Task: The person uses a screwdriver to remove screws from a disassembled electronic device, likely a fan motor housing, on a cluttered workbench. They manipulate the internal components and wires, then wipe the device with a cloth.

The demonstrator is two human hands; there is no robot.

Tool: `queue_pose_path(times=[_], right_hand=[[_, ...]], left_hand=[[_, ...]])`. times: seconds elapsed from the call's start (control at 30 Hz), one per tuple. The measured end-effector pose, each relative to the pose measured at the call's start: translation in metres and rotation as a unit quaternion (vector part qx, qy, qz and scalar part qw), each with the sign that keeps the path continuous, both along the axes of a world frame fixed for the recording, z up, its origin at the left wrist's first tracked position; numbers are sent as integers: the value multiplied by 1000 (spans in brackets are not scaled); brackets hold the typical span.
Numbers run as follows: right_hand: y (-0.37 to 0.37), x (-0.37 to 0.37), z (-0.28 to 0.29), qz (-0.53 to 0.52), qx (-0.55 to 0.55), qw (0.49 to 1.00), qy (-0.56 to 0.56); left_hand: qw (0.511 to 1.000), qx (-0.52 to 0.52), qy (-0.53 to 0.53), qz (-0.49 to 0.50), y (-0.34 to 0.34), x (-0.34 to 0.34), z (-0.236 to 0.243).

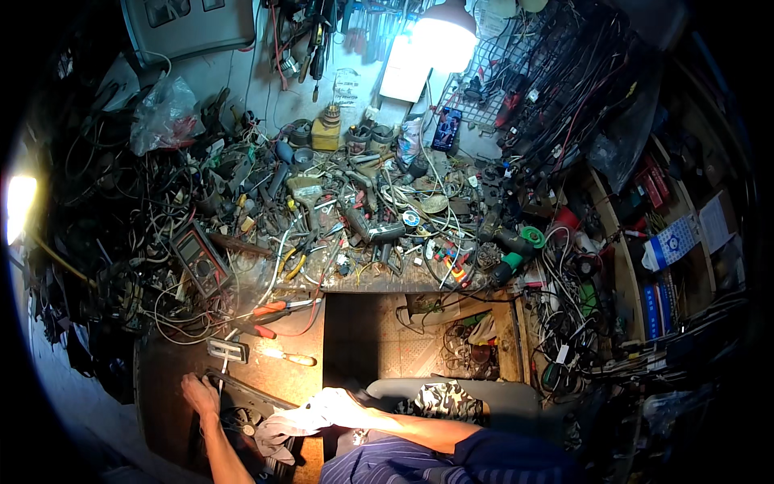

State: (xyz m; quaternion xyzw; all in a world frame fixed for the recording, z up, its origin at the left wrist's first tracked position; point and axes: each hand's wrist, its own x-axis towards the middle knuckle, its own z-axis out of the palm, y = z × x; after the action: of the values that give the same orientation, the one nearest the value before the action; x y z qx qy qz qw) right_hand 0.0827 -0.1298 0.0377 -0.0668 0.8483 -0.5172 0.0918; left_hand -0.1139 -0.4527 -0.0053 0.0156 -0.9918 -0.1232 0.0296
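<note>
A dark open casing [258, 397] with round parts inside sits at the lower left of the workbench. My left hand [200, 395] is at its far left corner, fingers curled against the edge. Bunched in my right hand [343, 408] is a pale rag [282, 427], which hangs over the casing's right side and hides part of it. Just beyond the casing lies a rectangular metal bracket [227, 351] with a thin stem. A screwdriver [298, 358] with a yellowish handle lies farther right. Beyond it are orange-handled pliers [274, 308] and a red-handled tool [256, 329].
A multimeter [201, 258] leans among cables at the left. Tangled wires, tools and parts heap across the back of the bench [387, 280]. A green and black power tool [514, 256] lies at the right. An open drawer [516, 339] holds cables. A lit lamp [445, 36] hangs above.
</note>
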Motion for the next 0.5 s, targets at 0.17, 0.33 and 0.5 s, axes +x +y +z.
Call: queue_pose_path(times=[0.17, 0.33, 0.5], right_hand=[[-1, -11, 13, -13, -100, 995, 2], [1, -16, -11, 36, -54, 997, 48], [6, -22, -11, 95, 46, 994, -13]], left_hand=[[998, 41, -40, 7, 31, 8, 42], [988, 94, 118, -32, 60, 41, 21], [946, 299, 50, 116, 74, 90, 32]])
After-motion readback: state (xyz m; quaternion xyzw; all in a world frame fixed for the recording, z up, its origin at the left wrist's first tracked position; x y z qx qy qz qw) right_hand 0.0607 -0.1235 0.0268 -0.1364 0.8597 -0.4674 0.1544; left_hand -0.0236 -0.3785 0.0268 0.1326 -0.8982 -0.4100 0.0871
